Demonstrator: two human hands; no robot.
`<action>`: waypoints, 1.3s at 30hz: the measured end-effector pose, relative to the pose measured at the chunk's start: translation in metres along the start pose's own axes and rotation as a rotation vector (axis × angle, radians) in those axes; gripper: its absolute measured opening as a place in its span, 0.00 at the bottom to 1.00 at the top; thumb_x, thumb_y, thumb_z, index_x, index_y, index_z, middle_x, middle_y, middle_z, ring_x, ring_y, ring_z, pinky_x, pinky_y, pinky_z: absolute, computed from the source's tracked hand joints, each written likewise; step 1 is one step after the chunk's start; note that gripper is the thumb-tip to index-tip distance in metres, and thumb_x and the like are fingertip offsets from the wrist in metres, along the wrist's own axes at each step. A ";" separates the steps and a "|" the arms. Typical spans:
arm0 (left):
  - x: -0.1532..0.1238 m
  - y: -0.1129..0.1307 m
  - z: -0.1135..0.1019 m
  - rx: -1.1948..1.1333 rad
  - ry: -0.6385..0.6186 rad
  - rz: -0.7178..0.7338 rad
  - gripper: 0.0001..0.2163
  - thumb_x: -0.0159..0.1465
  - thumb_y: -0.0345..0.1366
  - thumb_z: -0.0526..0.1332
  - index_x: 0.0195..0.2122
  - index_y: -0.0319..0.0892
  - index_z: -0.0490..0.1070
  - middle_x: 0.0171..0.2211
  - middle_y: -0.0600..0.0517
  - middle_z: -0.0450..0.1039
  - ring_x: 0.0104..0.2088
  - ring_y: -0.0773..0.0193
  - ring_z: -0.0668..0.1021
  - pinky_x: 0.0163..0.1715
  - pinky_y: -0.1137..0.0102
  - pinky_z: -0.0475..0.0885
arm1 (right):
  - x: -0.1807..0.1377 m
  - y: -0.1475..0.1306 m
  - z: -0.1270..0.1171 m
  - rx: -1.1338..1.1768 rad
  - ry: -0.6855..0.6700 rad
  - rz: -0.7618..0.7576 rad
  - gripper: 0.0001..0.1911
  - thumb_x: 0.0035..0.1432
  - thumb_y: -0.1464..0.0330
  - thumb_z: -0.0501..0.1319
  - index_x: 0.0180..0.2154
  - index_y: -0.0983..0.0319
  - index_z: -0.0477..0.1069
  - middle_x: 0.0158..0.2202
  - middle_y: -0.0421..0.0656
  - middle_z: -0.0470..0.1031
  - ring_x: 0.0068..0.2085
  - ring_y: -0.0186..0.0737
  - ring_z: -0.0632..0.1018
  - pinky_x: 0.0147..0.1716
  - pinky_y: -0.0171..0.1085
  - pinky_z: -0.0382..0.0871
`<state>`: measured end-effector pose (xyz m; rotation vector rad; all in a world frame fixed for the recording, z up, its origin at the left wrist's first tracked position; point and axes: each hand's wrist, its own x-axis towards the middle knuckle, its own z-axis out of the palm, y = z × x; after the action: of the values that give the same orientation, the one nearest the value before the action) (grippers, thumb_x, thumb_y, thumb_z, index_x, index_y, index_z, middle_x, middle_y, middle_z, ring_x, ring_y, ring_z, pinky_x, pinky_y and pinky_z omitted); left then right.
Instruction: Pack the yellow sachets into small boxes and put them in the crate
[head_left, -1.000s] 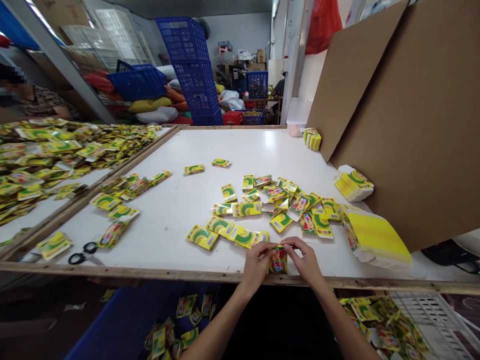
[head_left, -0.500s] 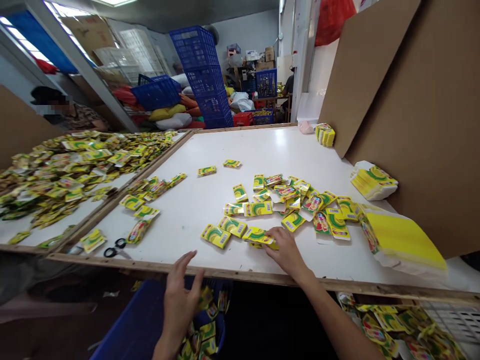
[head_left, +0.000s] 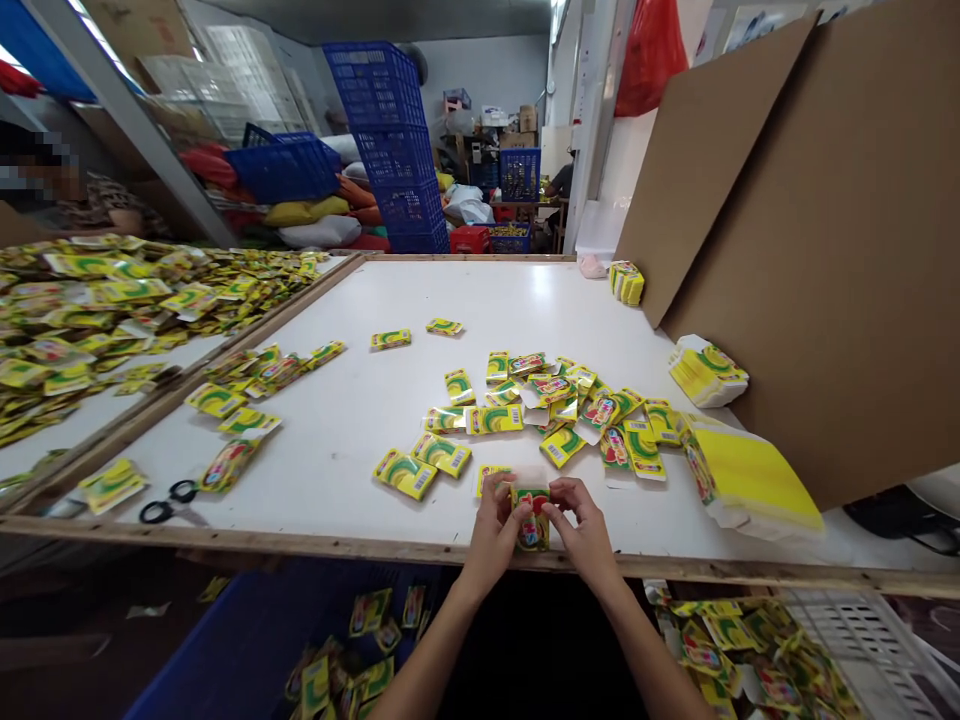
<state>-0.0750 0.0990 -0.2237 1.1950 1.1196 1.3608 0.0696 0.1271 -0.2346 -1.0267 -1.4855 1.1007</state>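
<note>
My left hand (head_left: 491, 528) and my right hand (head_left: 581, 530) meet at the near edge of the white table (head_left: 420, 300), both pinching one small yellow and red carton (head_left: 531, 515) held upright between them. Its top flap stands open. Just beyond the hands lie several flat yellow and green cartons (head_left: 525, 410) scattered over the table. A thick stack of flat yellow cartons (head_left: 750, 475) lies to the right of my right hand.
Black scissors (head_left: 166, 503) lie near the table's left front edge. A blue bin (head_left: 247, 650) with cartons sits below on the left, a white crate (head_left: 870, 640) with cartons below on the right. Cardboard sheets (head_left: 825, 230) lean at right. Another person sits far left behind a second covered table (head_left: 97, 320).
My left hand came up from the blue bin to the table edge. My right hand drew back from the pile with a carton, and both hands now grip it.
</note>
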 end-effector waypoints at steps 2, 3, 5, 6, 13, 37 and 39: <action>0.005 0.000 -0.006 0.030 -0.028 -0.045 0.09 0.61 0.38 0.60 0.41 0.43 0.62 0.34 0.53 0.71 0.35 0.64 0.75 0.36 0.71 0.69 | -0.002 0.004 0.001 0.005 -0.015 0.020 0.13 0.58 0.63 0.59 0.44 0.59 0.65 0.34 0.42 0.75 0.36 0.40 0.75 0.36 0.37 0.69; 0.008 0.001 -0.008 0.050 -0.037 -0.060 0.09 0.61 0.38 0.60 0.38 0.42 0.64 0.32 0.53 0.70 0.33 0.65 0.74 0.34 0.72 0.69 | -0.001 0.005 0.001 -0.002 -0.021 0.016 0.14 0.58 0.63 0.59 0.45 0.59 0.66 0.34 0.42 0.75 0.36 0.40 0.75 0.36 0.37 0.69; 0.013 0.002 -0.012 0.084 -0.039 -0.063 0.08 0.60 0.39 0.61 0.35 0.41 0.66 0.29 0.54 0.69 0.31 0.65 0.73 0.32 0.72 0.68 | 0.003 0.006 0.001 -0.013 -0.054 -0.003 0.15 0.58 0.63 0.58 0.46 0.59 0.66 0.35 0.42 0.75 0.35 0.40 0.75 0.37 0.37 0.69; 0.015 0.002 -0.013 0.103 -0.039 -0.052 0.08 0.60 0.39 0.61 0.34 0.41 0.67 0.28 0.54 0.69 0.31 0.65 0.73 0.32 0.72 0.68 | 0.006 0.006 0.000 -0.018 -0.080 -0.012 0.14 0.58 0.62 0.58 0.46 0.60 0.67 0.35 0.42 0.75 0.35 0.39 0.75 0.37 0.37 0.69; 0.020 -0.002 -0.004 -0.078 0.039 0.024 0.17 0.57 0.34 0.63 0.47 0.46 0.62 0.40 0.50 0.74 0.40 0.62 0.76 0.41 0.68 0.69 | 0.022 0.009 0.000 -0.095 -0.044 -0.089 0.09 0.59 0.62 0.57 0.37 0.60 0.71 0.34 0.43 0.75 0.37 0.41 0.75 0.38 0.38 0.69; 0.022 -0.004 -0.011 0.101 0.087 -0.040 0.09 0.56 0.40 0.65 0.34 0.40 0.76 0.31 0.50 0.77 0.33 0.62 0.77 0.37 0.68 0.72 | 0.022 0.001 0.002 -0.157 -0.066 -0.076 0.12 0.59 0.59 0.57 0.34 0.60 0.74 0.31 0.42 0.77 0.33 0.40 0.76 0.34 0.37 0.69; 0.020 -0.005 -0.012 0.089 0.058 -0.031 0.09 0.56 0.39 0.65 0.34 0.40 0.77 0.34 0.49 0.78 0.37 0.59 0.78 0.41 0.66 0.72 | 0.018 0.004 0.000 -0.135 -0.066 -0.092 0.12 0.59 0.60 0.57 0.36 0.60 0.75 0.34 0.43 0.78 0.36 0.41 0.76 0.35 0.38 0.69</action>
<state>-0.0874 0.1188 -0.2273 1.2030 1.2466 1.3411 0.0667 0.1455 -0.2350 -1.0115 -1.6616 0.9884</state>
